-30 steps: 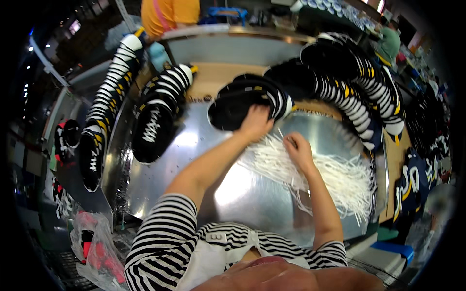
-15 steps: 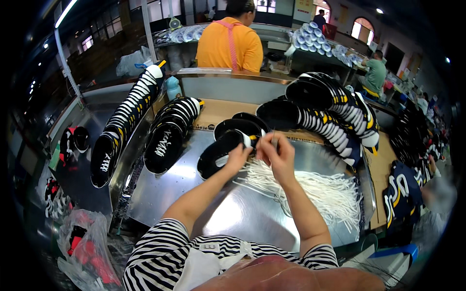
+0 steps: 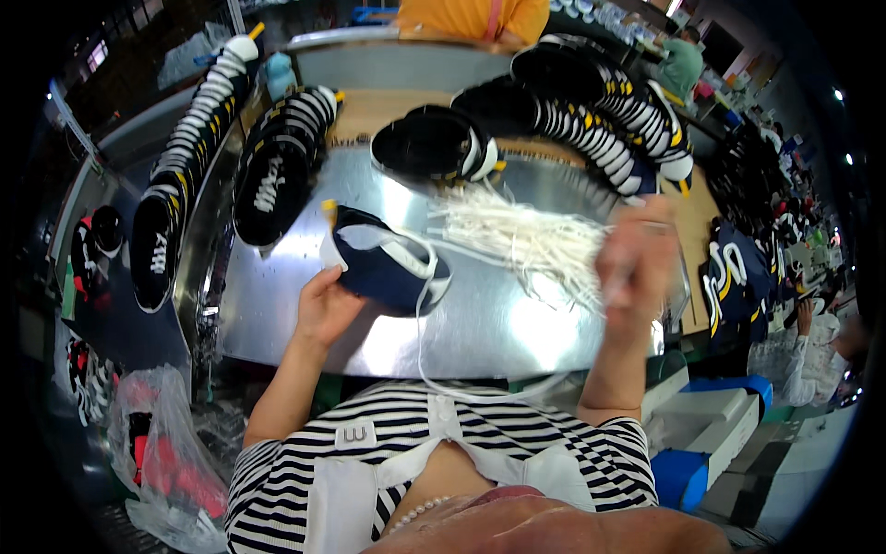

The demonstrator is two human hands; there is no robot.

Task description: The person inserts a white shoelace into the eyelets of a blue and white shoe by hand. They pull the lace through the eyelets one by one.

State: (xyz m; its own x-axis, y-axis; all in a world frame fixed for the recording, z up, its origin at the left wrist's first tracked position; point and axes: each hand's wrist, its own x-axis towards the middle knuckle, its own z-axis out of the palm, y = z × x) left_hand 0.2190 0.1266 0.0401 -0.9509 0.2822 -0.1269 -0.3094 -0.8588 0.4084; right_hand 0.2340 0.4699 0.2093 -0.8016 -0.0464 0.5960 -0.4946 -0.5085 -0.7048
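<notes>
My left hand (image 3: 329, 305) is closed on the edge of a navy shoe upper (image 3: 378, 273), with a white stripe and a yellow tab. The upper is tilted above the metal table, left of its middle. A white shoelace (image 3: 421, 343) hangs from it and loops toward my right side. Another strand runs from the upper toward the lace pile. My right hand (image 3: 637, 263) is raised at the right end of the bundle of white laces (image 3: 526, 235). Motion smears its fingers, so whether it grips a lace is unclear.
Black shoe uppers (image 3: 429, 143) lie beyond the laces. Nested rows of uppers stand at the left (image 3: 198, 115), centre left (image 3: 277, 175) and back right (image 3: 600, 102). A low partition (image 3: 369, 69) edges the table (image 3: 277, 319). A person in orange (image 3: 471, 17) is beyond it.
The view has tipped downward. My left hand has brought a navy upper nearer and to the left. My right hand has moved away to the right, and a long lace now trails from the upper.
</notes>
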